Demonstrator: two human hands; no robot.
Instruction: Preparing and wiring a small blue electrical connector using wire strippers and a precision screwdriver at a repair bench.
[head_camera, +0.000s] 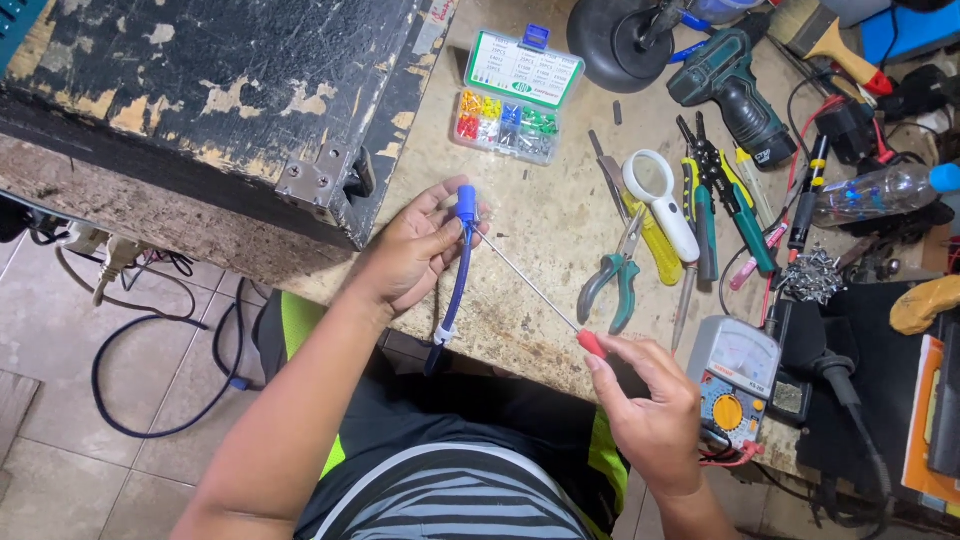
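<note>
Behind left hand (415, 250) gripping blue connector (466, 203): green-lidded terminal box (522, 70); right hand (655, 405) pinching screwdriver (535, 293).

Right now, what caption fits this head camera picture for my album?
Left hand holds a blue cable connector while right hand pokes it with a thin red-handled screwdriver over a cluttered workbench.

The workbench top (540, 230) looks like worn, stained wood, rough and matt. The black box (230, 90) beside it has chipped, flaking paint over pale wood, with a dull metal corner bracket (310, 183). The blue connector (466, 203) in the left hand (410, 255) looks like smooth plastic, its cable (456, 290) slightly glossy. The screwdriver (540, 295) held by the right hand (655, 420) has a thin bright metal shaft and a red plastic handle. The parts case (515, 95) is clear glossy plastic. The floor tiles (60, 400) look smooth and matt
</note>
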